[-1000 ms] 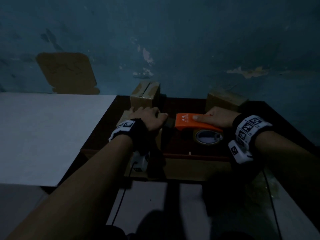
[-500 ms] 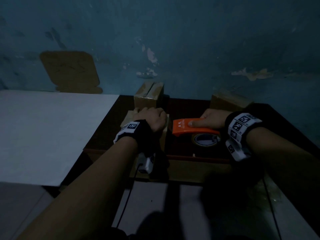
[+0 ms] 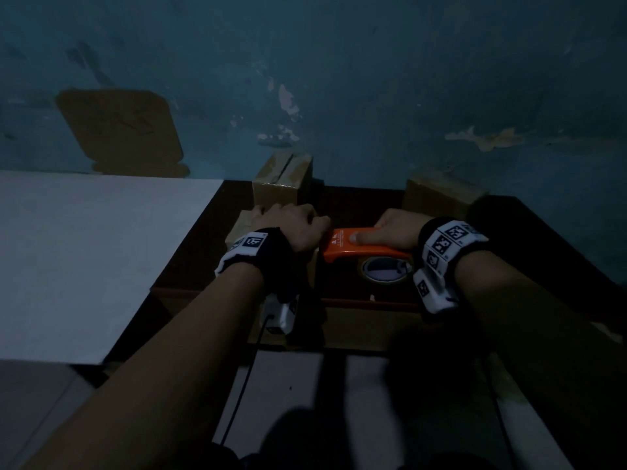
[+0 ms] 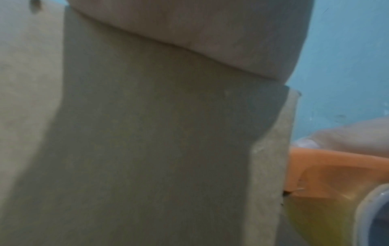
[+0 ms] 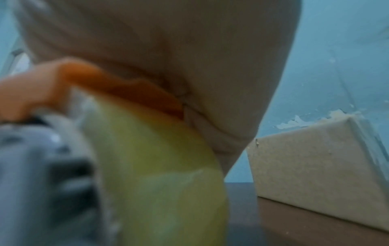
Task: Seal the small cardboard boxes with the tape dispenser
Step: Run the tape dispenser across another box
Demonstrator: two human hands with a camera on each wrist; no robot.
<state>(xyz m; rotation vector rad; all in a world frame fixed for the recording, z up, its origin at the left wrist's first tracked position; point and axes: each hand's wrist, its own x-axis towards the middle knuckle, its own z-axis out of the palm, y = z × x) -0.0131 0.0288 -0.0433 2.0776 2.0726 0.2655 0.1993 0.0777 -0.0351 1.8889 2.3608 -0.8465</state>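
Note:
My left hand (image 3: pixel 291 225) lies curled over the top of a small cardboard box (image 3: pixel 239 228) at the near left of the dark table (image 3: pixel 529 239); the box's side wall (image 4: pixel 147 158) fills the left wrist view. My right hand (image 3: pixel 395 228) grips the orange tape dispenser (image 3: pixel 346 247), thumb along its top. The dispenser's front end sits against the box's right side, just beside my left knuckles. Its yellowish tape roll (image 3: pixel 385 271) hangs under the handle, and the tape roll (image 5: pixel 160 166) looms close in the right wrist view. The box's top is hidden under my hand.
Two more cardboard boxes stand at the back by the blue wall: one (image 3: pixel 281 181) with an open seam behind my left hand, another (image 3: pixel 441 195) behind my right, also the pale box (image 5: pixel 315 166) in the right wrist view. A white board (image 3: pixel 84 259) lies at left.
The dispenser and my right hand slid left until its front end met the box beside my left hand. My left hand stayed on the box.

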